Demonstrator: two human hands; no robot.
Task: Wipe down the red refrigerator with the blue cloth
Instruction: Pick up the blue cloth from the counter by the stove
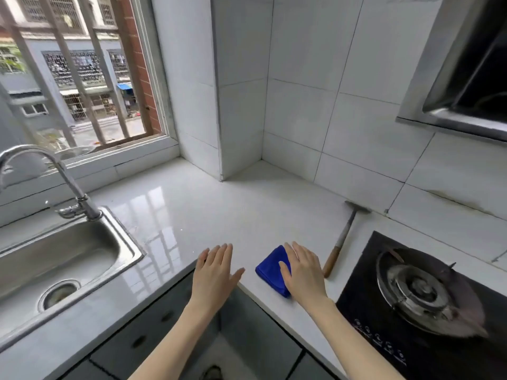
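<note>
A folded blue cloth (270,268) lies near the front edge of the white countertop (192,215), in the corner of the kitchen. My right hand (303,272) lies flat over the cloth's right side, fingers straight, thumb on the fabric. My left hand (215,270) hovers flat and open over the counter's inner corner, to the left of the cloth, holding nothing. No red refrigerator is in view.
A hammer (343,237) with a wooden handle lies right of the cloth. A black gas hob (417,303) fills the lower right, under a range hood (466,78). A steel sink (60,259) with a curved tap (55,182) is at left, below a barred window (76,78).
</note>
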